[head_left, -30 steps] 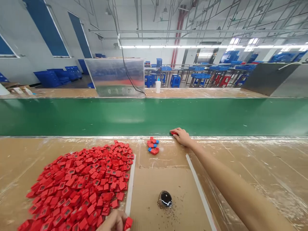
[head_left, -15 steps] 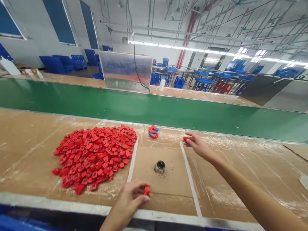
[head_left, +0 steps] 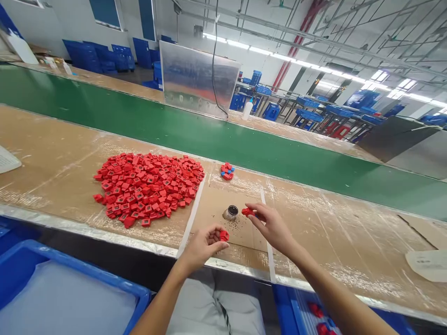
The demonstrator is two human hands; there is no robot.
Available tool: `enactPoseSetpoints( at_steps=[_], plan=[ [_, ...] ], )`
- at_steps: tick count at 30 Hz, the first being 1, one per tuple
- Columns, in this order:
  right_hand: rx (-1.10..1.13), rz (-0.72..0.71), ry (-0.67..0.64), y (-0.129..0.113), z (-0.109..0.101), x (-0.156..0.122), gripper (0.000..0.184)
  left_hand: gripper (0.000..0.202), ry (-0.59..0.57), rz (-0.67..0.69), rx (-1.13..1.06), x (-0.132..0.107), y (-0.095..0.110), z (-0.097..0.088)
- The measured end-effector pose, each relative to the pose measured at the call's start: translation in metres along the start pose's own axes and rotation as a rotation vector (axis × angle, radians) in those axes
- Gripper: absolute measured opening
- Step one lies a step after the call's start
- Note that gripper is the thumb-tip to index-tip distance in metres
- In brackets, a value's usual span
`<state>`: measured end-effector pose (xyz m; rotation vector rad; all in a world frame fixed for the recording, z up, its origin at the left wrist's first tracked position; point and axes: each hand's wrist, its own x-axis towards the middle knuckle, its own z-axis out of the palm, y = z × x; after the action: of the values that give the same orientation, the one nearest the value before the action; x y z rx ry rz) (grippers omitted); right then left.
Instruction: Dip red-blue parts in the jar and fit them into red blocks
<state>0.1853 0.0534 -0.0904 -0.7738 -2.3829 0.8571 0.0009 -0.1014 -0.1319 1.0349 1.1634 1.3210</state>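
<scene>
1. Left hand (head_left: 204,244) pinches a red piece (head_left: 224,235) over the cardboard mat (head_left: 213,209).
2. Right hand (head_left: 270,225) grips another red part (head_left: 247,212), just beside the small tin (head_left: 231,212).
3. Red pile (head_left: 148,186) lies left.

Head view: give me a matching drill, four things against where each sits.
Things:
1. large red pile
2. red-and-blue cluster
3. round pot
4. white bottle

Places:
A. beyond the green belt
B. just left of the red part held by the right hand
C. left of the left white strip
D. by the belt's near edge

Pairs: 1-C, 2-D, 3-B, 4-A
</scene>
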Motion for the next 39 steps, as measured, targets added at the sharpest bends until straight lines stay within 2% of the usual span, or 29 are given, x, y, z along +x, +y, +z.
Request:
enactPoseSetpoints(
  at_steps=[4, 11, 23, 31, 39],
  plan=[
    [-0.106, -0.029, 0.044, -0.003, 0.003, 0.004, 0.028, 0.022, 0.022, -0.005, -0.004, 0.0, -0.001, 0.001],
    [-0.191, -0.11, 0.043, -0.006, 0.007, 0.005, 0.02, 0.024, 0.028, -0.021, 0.002, 0.002, -0.004, 0.003],
    [-0.199, -0.128, 0.047, -0.008, 0.01, 0.007, 0.022, 0.024, 0.029, -0.041, 0.003, 0.001, -0.001, 0.003],
    [-0.219, -0.138, 0.067, -0.013, 0.01, 0.011, 0.024, 0.029, 0.051, -0.062, -0.086, 0.001, -0.004, 0.002],
    [-0.117, -0.14, 0.063, -0.034, 0.008, 0.008, 0.019, 0.03, 0.047, -0.083, -0.168, 0.002, -0.006, 0.002]
  ],
)
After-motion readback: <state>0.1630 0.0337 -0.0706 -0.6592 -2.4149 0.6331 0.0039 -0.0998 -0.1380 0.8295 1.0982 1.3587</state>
